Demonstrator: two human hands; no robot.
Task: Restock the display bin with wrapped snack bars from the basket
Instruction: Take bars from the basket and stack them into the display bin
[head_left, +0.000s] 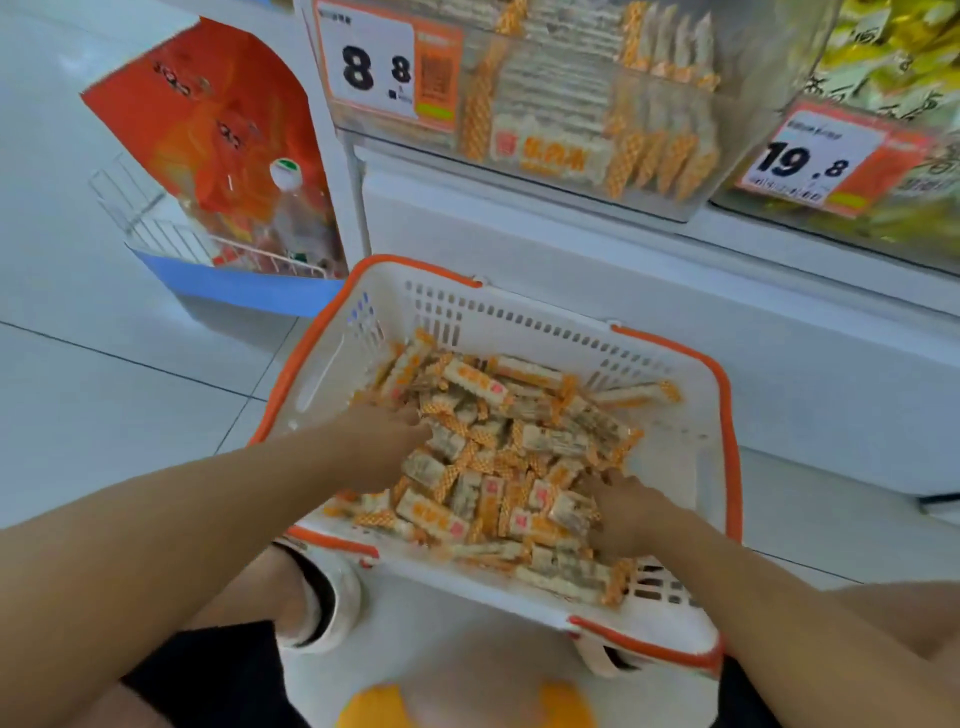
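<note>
Head view showed both hands down in the basket (719, 415), sunk among the wrapped snack bars (498, 457); the left hand (384, 441) lay at the near-left side of the heap, its fingers buried in the wrappers, so whether its grip was clenched on bars or released could not be told; the right hand (626, 512) lay at the near-right side, fingers likewise pushed under the bars and blurred, and its grip could not be told either; the bars, white wrappers with orange crimped ends, lay loose in a shallow pile across the basket's floor; the basket was white with an orange rim and stood on the pale tiled floor (104, 405) in front of the person's knees, a white shoe (332, 597) just beside its near-left corner; above and beyond it, the clear display bin (675, 202) on the shelf held the same orange-and-white bars stacked in rows, with a price tag (387, 65) reading 8.8 on its front; a second bin (883, 218) to the right held yellow packets behind a 19.8 tag (826, 158); at the left, a wire rack (156, 228) carried a red-orange bag (218, 119).
</note>
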